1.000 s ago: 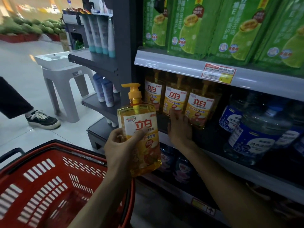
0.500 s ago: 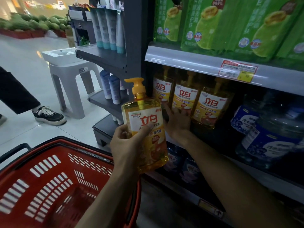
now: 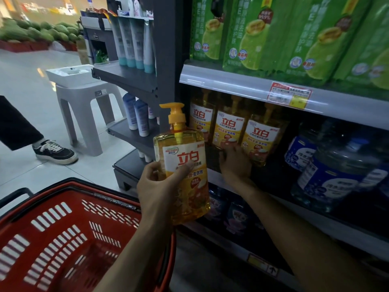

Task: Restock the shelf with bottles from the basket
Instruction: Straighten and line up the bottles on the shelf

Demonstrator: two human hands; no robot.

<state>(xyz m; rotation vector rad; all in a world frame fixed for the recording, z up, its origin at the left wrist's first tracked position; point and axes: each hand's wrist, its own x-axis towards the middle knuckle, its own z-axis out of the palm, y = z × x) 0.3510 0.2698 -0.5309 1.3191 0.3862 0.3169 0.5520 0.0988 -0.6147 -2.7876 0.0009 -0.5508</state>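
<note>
My left hand (image 3: 156,184) grips a yellow pump bottle (image 3: 185,165) of dish soap, held upright in front of the shelf's left end. Three matching yellow bottles (image 3: 229,123) stand in a row on the middle shelf (image 3: 242,89). My right hand (image 3: 235,163) reaches onto that shelf and its fingers rest against the base of the middle and right bottles; whether it grips one I cannot tell. The red basket (image 3: 69,234) sits at the lower left, its visible inside bare.
Large blue-labelled water jugs (image 3: 336,171) fill the shelf's right side. Green refill packs (image 3: 273,34) hang above. Dark pouches (image 3: 233,213) lie on the lower shelf. A grey end rack with tubes (image 3: 134,43), a grey stool (image 3: 84,106) and a person's shoe (image 3: 54,151) stand left.
The view has drifted so the shelf sits further right and lower. My left hand keeps the bottle upright. My right hand stays at the bottles' bases, shifted slightly left.
</note>
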